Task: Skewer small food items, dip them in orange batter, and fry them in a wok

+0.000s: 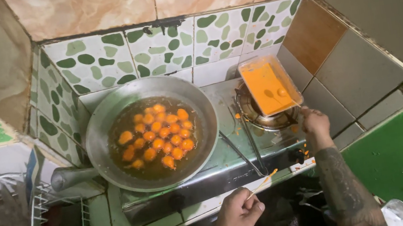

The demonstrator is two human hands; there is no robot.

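Nearest, left hand (236, 216) pinched a batter-tipped skewer (262, 182); right hand (315, 122) gripped the orange batter tub (269, 85), perched over the burner: tipping risked spills beside the hot oil pan (102, 140).

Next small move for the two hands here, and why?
Probably bring the thin orange-tipped wooden skewer in the left hand up to the rectangular clear plastic container of orange batter. The right hand already steadies its near corner, pieces sit in the batter, and the round metal frying pan of orange balls in oil lies alongside.
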